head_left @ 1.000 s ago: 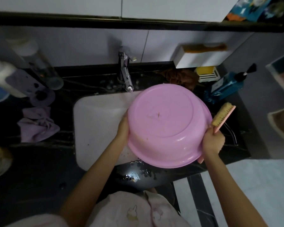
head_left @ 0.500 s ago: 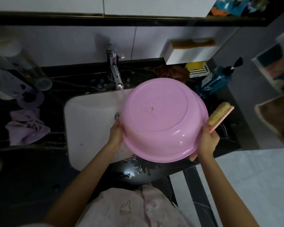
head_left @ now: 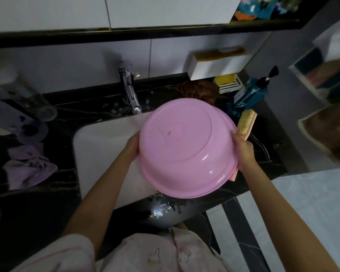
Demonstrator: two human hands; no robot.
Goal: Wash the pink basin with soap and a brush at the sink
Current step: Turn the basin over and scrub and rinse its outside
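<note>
Pink basin upturned at tap for rinsing | left hand clasps rim | right hand clasps rim plus brush

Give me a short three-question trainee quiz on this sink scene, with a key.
1. True or false: the pink basin is held with its bottom facing the camera.
2. Which hand holds the brush together with the basin's rim: the left hand or the right hand?
3. Multiple choice: the tap is (a) running water into the sink, (b) shut off, (c) hidden behind the basin.

Key: 1 true. 2 the right hand. 3 (a): a stream leaves the spout beside the basin's left edge.
</note>
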